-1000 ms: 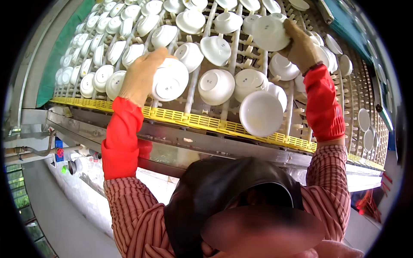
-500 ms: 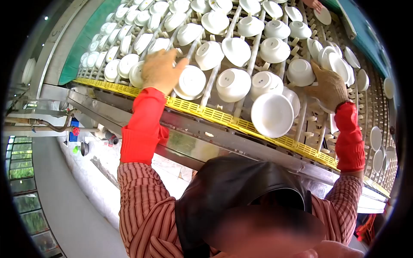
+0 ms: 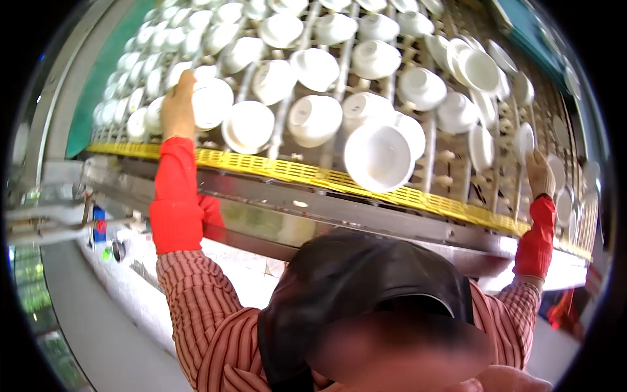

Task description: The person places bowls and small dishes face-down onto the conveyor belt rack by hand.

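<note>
My left hand (image 3: 177, 110), in a tan glove with a red sleeve cover, is at the front left of a pegged rack. Its fingers close at the left side of a white bowl (image 3: 213, 104); the thumb is hidden. On the far right, my right hand (image 3: 541, 173) reaches in among the pegs. Its gloved fingers pinch the lower edge of a white plate (image 3: 524, 142) standing upright. Between my hands, a tilted white bowl (image 3: 379, 157) shows its inside at the rack's front edge, in front of an upside-down bowl (image 3: 315, 121).
Rows of white bowls and plates fill the pegged rack, which has a yellow slotted strip (image 3: 294, 171) along its front. A metal ledge (image 3: 326, 202) runs below it. Green curtains (image 3: 88, 111) hang at the left end. Pipes (image 3: 52, 219) are at lower left.
My left hand has moved left and is now beside a bowl. My right hand has gone from the bowls to a plate farther right and lower. The whole view has shifted.
</note>
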The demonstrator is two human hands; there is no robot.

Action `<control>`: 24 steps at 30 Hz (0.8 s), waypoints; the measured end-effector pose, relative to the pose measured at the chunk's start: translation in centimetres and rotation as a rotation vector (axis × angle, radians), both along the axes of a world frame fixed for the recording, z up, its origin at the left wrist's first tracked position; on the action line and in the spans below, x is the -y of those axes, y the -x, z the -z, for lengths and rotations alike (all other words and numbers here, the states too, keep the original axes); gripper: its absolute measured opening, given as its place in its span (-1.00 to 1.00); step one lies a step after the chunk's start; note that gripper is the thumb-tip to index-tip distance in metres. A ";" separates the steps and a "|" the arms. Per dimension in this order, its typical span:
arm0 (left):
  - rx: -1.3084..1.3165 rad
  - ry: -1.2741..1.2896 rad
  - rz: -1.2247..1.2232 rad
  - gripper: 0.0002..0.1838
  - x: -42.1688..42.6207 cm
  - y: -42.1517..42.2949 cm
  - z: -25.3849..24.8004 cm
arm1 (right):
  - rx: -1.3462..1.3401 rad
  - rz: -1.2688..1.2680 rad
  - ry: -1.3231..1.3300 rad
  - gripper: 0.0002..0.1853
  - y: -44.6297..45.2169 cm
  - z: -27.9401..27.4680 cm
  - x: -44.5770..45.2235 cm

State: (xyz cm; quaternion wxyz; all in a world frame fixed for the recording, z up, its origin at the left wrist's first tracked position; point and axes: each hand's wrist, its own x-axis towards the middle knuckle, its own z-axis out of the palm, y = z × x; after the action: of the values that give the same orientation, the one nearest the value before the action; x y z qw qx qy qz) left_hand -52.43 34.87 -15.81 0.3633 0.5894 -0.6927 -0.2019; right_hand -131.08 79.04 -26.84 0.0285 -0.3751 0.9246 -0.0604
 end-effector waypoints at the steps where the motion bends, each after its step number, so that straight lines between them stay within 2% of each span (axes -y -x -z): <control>1: 0.057 0.022 -0.047 -0.30 0.5 0.6 0.4 | -0.014 0.061 0.118 -0.35 -2.8 -1.5 -0.7; 2: 0.190 0.073 -0.108 -0.29 0.2 1.4 0.1 | -0.030 0.121 0.245 -0.35 -5.8 -2.8 -0.8; 4: 0.578 0.248 -0.103 -0.25 1.1 1.2 1.7 | -0.090 0.153 0.241 -0.32 -12.8 -7.5 0.9; 5: 0.502 0.189 -0.074 -0.22 -0.8 3.5 0.4 | -0.013 0.143 0.214 -0.32 -15.7 -9.6 2.2; 6: 0.474 0.256 0.032 -0.29 -3.0 5.8 -0.7 | 0.069 0.129 0.185 -0.31 -17.6 -10.8 3.0; 8: 0.317 0.344 0.298 -0.36 -6.5 9.4 -1.0 | -0.152 -0.338 0.359 -0.20 -18.3 -8.7 4.0; 10: 0.255 0.412 0.688 -0.40 -10.1 12.2 -0.1 | -0.132 -0.553 0.380 -0.09 -21.7 -8.7 6.8; 12: 0.100 0.155 0.974 -0.28 -15.7 16.7 -1.6 | -0.036 -0.556 0.077 0.00 -24.0 -8.1 8.8; 13: 0.244 0.208 1.071 -0.20 -17.4 18.3 -1.8 | -0.067 -0.521 -0.024 -0.01 -25.4 -9.1 10.0; 14: 0.384 0.261 1.157 -0.12 -18.6 19.4 -1.7 | -0.013 -0.495 0.057 -0.06 -25.1 -9.1 10.4; 16: 0.443 0.255 1.115 -0.07 -19.9 20.7 -1.0 | 0.091 -0.456 0.220 -0.15 -23.8 -8.3 11.9; 19: 0.533 0.240 1.061 -0.08 -21.3 22.0 -0.1 | -0.332 -0.643 0.455 -0.18 -21.5 -8.5 15.9; 20: 0.559 0.236 1.045 -0.10 -21.8 22.4 0.0 | -0.368 -0.643 0.456 -0.22 -21.0 -8.4 17.6; 21: 0.553 0.380 1.018 -0.38 -22.6 22.7 -0.2 | -0.403 -0.642 0.456 -0.26 -20.4 -8.3 19.3; 23: 0.579 0.301 1.055 -0.45 -23.5 23.5 -1.0 | -0.341 -0.556 0.245 -0.39 -20.0 -8.9 22.0; 24: 0.593 0.259 1.068 -0.49 -23.8 23.9 -1.5 | -0.316 -0.492 -0.086 -0.43 -20.0 -9.7 22.3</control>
State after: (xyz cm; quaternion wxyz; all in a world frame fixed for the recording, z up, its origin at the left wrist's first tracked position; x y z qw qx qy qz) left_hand -76.28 58.71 -14.31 0.0731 0.1440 -0.9820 -0.0980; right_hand -111.10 56.72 -17.09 -0.0859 -0.5911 0.8007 0.0466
